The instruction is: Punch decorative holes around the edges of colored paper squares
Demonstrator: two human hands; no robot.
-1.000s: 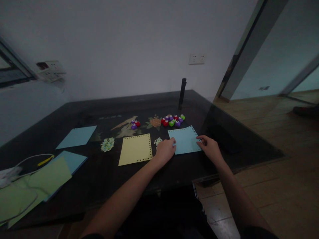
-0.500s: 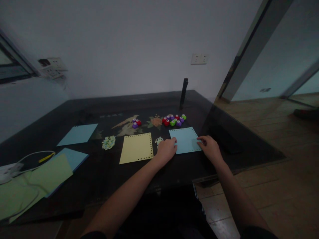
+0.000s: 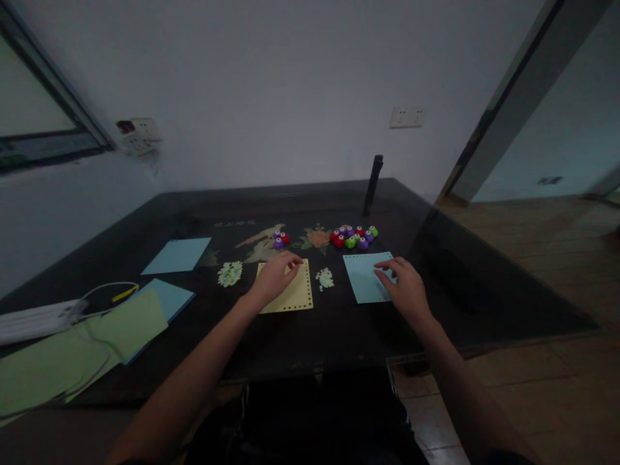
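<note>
My left hand point(image 3: 276, 278) hovers over the yellow sheet point(image 3: 295, 298), fingers bent and the thumb apart from them, holding nothing I can see. It covers the upper left part of that sheet. Holes run along the sheet's right and lower edges. On the right, my right hand point(image 3: 405, 287) is at the light blue sheet point(image 3: 362, 281), thumb and forefinger apart over its right side. A row of holes shows along the blue sheet's top edge. Between the sheets lies a small pile of paper bits point(image 3: 324, 278); a larger pile of paper bits point(image 3: 229, 274) is left of the yellow sheet.
Behind the sheets sit small red, purple and green pieces with white round tops point(image 3: 356, 237) and a smaller group point(image 3: 280, 239). A black upright post point(image 3: 372, 185) stands behind. Leftward are blue sheets point(image 3: 177, 256), green sheets point(image 3: 121, 329), a power strip point(image 3: 39, 321) and a cable.
My left hand has left the blue sheet and moved left over the yellow one. My right hand's fingers have parted at the blue sheet. The view has turned slightly left.
</note>
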